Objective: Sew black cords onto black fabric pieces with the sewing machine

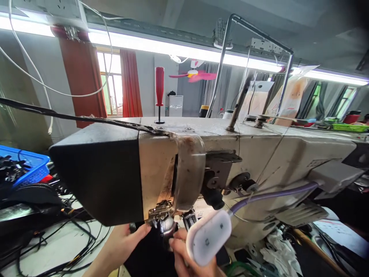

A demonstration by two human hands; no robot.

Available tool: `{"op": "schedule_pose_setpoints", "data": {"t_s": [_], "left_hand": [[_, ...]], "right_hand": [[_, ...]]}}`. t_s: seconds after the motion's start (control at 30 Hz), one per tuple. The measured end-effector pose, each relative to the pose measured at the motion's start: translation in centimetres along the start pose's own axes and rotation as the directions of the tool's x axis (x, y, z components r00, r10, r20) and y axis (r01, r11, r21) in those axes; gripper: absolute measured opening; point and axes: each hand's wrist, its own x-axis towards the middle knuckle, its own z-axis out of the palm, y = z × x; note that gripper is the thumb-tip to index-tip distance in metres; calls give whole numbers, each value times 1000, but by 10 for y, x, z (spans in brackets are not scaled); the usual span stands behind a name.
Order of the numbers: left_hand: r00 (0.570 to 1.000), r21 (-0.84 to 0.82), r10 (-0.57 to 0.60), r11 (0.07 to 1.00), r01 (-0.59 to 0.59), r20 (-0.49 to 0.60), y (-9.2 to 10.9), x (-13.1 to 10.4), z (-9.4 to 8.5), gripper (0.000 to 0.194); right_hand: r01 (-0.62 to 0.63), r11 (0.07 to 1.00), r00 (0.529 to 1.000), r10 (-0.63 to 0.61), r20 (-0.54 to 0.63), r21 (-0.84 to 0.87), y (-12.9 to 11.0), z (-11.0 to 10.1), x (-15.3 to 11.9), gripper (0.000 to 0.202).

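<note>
A large sewing machine (268,154) fills the middle of the head view, with a black end cover (98,173) on its left. My left hand (127,242) is below that cover, its fingertips up at the metal parts (160,209) by the needle area; what they hold, if anything, is hidden. My right hand (184,254) is under the head, fingers bent together beside a shiny rounded metal part (167,227). A white oval lamp (209,238) on a purple flexible arm (273,194) covers much of it. Dark material (150,254) lies between the hands.
A red-handled screwdriver (159,86) stands upright on the machine top. A metal thread frame (259,32) rises behind it. Black cables (77,246) and a blue basket (31,173) are at the left. Crumpled white material (281,254) and a brown rod (317,250) lie at lower right.
</note>
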Motion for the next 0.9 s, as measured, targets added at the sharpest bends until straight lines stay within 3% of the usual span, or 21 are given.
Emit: {"op": "schedule_pose_setpoints", "data": {"t_s": [0.13,0.23,0.3,0.43,0.67,0.9], "left_hand": [[999,-138,0,990,6,40,9,-3,0,29],[998,-208,-8,978,21,63,13,-4,1,30],[998,-207,12,978,1,61,12,-4,1,31],[998,-206,21,978,-7,66,9,-2,2,34],[999,-254,33,967,-31,7,7,0,5,35],[994,-230,-15,972,40,109,4,3,1,32]], "right_hand": [[-232,971,972,228,59,57,-20,15,-5,12],[-285,937,938,316,-141,204,-32,38,-7,38],[-261,935,921,315,-229,238,-35,47,-7,41],[-210,949,943,260,-206,235,-35,47,-6,35],[-225,956,950,258,-177,188,-33,42,-5,33],[-181,972,956,209,-207,148,-34,46,-2,28]]}}
